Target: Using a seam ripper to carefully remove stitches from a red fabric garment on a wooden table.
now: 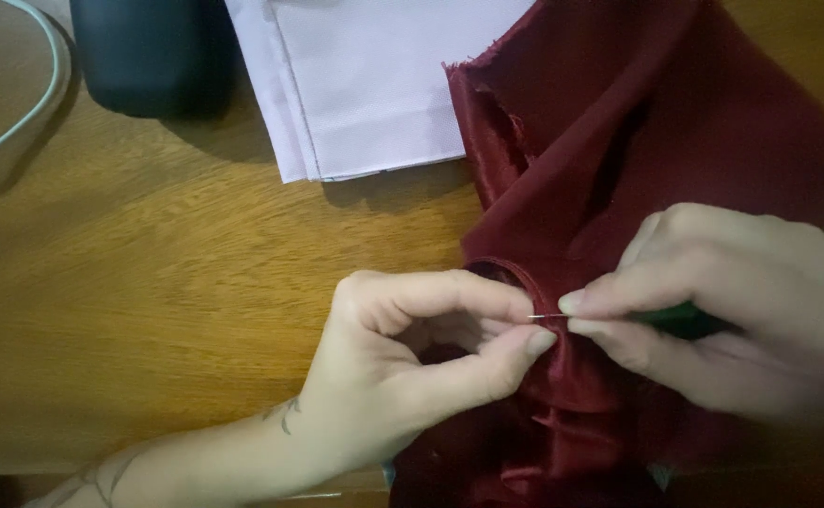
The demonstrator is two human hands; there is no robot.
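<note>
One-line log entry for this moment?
left hand: pinching dark red fabric fold | right hand: holding needle | wooden table

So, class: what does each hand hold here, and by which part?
The left hand pinches a fold of the dark red fabric at its edge. The right hand grips a needle near its back end between thumb and forefinger.
</note>
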